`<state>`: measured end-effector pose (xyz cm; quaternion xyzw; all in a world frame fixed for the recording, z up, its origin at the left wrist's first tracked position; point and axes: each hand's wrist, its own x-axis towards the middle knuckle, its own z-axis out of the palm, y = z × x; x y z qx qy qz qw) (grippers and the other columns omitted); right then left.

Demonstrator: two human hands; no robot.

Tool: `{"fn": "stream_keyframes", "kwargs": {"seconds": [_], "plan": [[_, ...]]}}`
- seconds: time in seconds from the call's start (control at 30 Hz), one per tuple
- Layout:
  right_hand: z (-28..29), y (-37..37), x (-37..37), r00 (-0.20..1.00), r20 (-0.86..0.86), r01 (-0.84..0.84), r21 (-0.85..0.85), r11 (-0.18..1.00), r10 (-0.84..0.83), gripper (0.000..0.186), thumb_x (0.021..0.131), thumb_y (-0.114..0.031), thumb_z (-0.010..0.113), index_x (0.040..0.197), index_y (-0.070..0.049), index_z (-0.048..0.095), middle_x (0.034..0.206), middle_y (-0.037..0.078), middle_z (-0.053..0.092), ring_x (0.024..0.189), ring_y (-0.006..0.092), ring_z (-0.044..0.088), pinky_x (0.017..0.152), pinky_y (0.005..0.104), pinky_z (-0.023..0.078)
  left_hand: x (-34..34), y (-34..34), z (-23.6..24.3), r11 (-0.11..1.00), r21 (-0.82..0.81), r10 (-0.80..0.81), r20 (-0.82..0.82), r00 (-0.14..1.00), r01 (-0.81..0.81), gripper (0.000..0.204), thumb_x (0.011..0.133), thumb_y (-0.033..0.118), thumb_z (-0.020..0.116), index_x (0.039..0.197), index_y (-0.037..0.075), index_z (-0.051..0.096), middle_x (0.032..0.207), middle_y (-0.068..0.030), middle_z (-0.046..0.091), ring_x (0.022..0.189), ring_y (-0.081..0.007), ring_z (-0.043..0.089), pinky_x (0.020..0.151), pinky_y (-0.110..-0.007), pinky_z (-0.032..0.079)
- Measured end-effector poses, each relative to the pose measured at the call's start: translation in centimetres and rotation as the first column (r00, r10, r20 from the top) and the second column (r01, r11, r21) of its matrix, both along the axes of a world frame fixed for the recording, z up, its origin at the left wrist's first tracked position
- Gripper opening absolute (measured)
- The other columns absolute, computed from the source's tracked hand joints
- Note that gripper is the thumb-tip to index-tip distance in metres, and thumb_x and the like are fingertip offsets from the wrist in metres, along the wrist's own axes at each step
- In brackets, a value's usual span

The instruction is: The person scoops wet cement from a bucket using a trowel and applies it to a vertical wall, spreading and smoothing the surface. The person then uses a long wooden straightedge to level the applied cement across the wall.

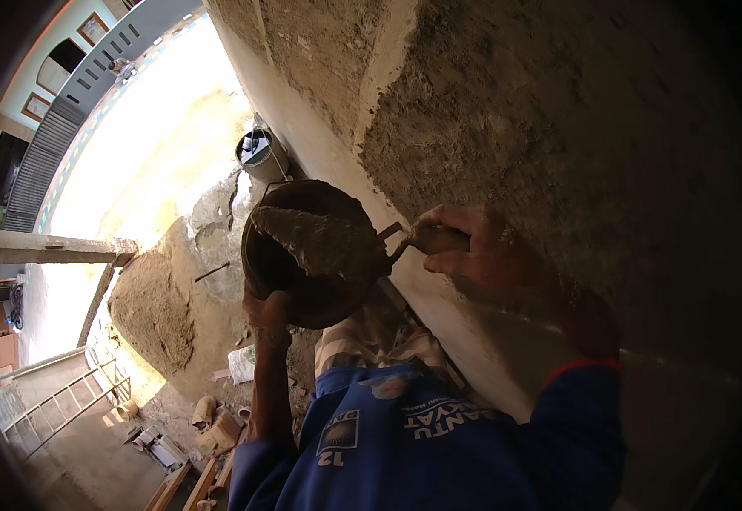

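A dark round bucket (pixel 256 268) is held up in front of my chest, its mouth toward me. My left hand (pixel 270 318) grips its lower left rim. My right hand (pixel 481 247) is closed around the handle of a trowel (pixel 398 249) at the bucket's right side. Grey-brown mortar (pixel 324 243) lies heaped across the bucket's mouth, seemingly on the trowel's blade, which it hides. Close on the right rises a wall (pixel 481 128), coated with rough, damp-looking mortar higher up and smoother and paler lower down.
Another bucket (pixel 262 157) stands at the wall's foot beyond my hands. To the left are a sand pile (pixel 154 311), a wooden post (pixel 47 247) and a ladder (pixel 68 400). Planks (pixel 205 485) lie at lower left. A distant person (pixel 121 68) is near a grey fence.
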<state>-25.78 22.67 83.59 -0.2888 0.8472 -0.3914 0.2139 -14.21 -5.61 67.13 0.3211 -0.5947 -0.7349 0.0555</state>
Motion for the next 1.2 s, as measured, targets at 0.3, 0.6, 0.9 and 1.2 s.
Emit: {"fn": "stream_keyframes", "kwargs": {"seconds": [0.3, 0.6, 0.9, 1.2], "plan": [[2.1, 15.2, -10.1, 0.522, -0.637, 0.764, 0.054, 0.643, -0.567, 0.059, 0.089, -0.035, 0.059, 0.130, 0.005, 0.043, 0.118, 0.027, 0.055, 0.112, 0.0332, 0.055, 0.092, 0.0388, 0.046, 3.0, -2.5, -0.2, 0.993, -0.051, 0.114, 0.205, 0.972, -0.106, 0.056, 0.064, 0.004, 0.057, 0.119, -0.002, 0.048, 0.095, -0.0113, 0.060, 0.079, -0.0210, 0.059, 0.070, -0.030, 0.050], [-10.7, 12.6, -1.4, 0.815, -0.160, 0.573, 0.370, 0.731, -0.557, 0.055, 0.082, -0.025, 0.063, 0.126, 0.004, 0.048, 0.108, 0.023, 0.062, 0.101, 0.0340, 0.061, 0.086, 0.0412, 0.049, 4.8, -1.4, 2.2, 0.986, 0.000, 0.164, 0.153, 0.974, -0.166, 0.055, 0.062, -0.001, 0.053, 0.116, -0.002, 0.051, 0.094, -0.0114, 0.061, 0.075, -0.0229, 0.062, 0.064, -0.032, 0.053], [-27.0, 14.4, -8.3, 0.730, -0.071, 0.649, 0.383, 0.658, -0.679, 0.059, 0.082, -0.028, 0.065, 0.129, 0.002, 0.046, 0.110, 0.024, 0.059, 0.105, 0.0333, 0.059, 0.087, 0.0409, 0.048, 7.3, -1.9, 4.5, 0.980, -0.090, 0.195, 0.259, 0.946, -0.177, 0.063, 0.060, -0.002, 0.054, 0.123, -0.003, 0.047, 0.101, -0.0136, 0.060, 0.084, -0.0254, 0.062, 0.071, -0.033, 0.054], [-17.2, 19.7, -2.8, 0.545, -0.379, 0.831, 0.127, 0.541, -0.748, 0.058, 0.078, -0.031, 0.068, 0.123, 0.002, 0.053, 0.118, 0.023, 0.057, 0.109, 0.0353, 0.057, 0.093, 0.0413, 0.045, 8.0, -3.4, 2.8, 0.980, -0.107, 0.184, 0.151, 0.971, -0.169, 0.067, 0.059, -0.004, 0.052, 0.126, 0.001, 0.048, 0.102, -0.0114, 0.061, 0.077, -0.0214, 0.063, 0.061, -0.029, 0.053]]}}
